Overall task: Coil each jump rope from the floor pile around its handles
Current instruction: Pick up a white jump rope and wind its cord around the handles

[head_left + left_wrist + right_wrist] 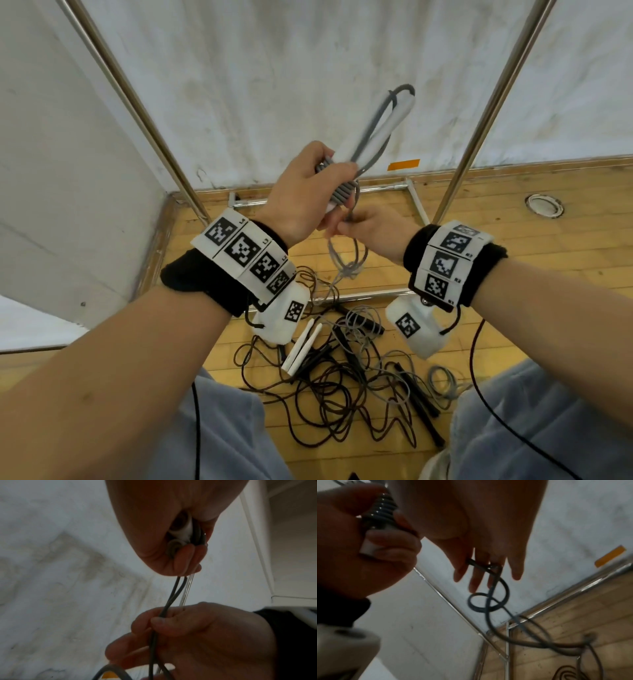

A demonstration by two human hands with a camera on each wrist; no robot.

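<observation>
My left hand (pixel 318 185) is raised and grips a pair of white handles (pixel 380 137) held side by side. Several turns of grey rope (pixel 342 192) are coiled round their lower part. In the left wrist view the handle ends (pixel 181 530) show inside the left hand (pixel 171 545). Just below, my right hand (pixel 352 224) pinches the loose grey rope (pixel 164 608) between thumb and fingers (pixel 142 623). In the right wrist view the rope (pixel 494 588) runs through the right hand's fingers (pixel 476 580) and hangs, kinked in loops, to the floor. The floor pile (pixel 342 377) lies below my hands.
The pile holds dark ropes, black handles (pixel 414 394) and another white handle pair (pixel 301 349) on the wooden floor. Metal frame poles (pixel 137 102) (pixel 479 137) and floor bars (pixel 376 188) stand against white sheeting. My knees (pixel 222 428) flank the pile.
</observation>
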